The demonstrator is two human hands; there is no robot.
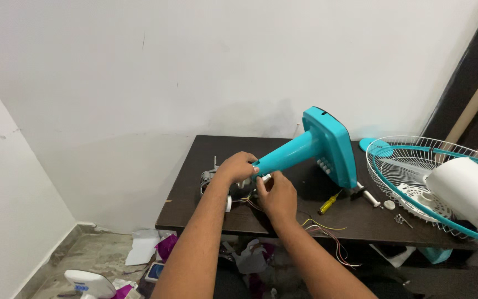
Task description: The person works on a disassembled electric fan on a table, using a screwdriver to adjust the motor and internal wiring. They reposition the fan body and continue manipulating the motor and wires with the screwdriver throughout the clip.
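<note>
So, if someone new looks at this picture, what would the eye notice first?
First the turquoise fan base, tipped on the dark table with its neck pointing toward the person. The left hand grips the neck's end, while the right hand works at the motor joint, coloured wires trailing off the table edge. At the right lies a white wire fan guard, with a yellow-handled screwdriver beside the base.
</note>
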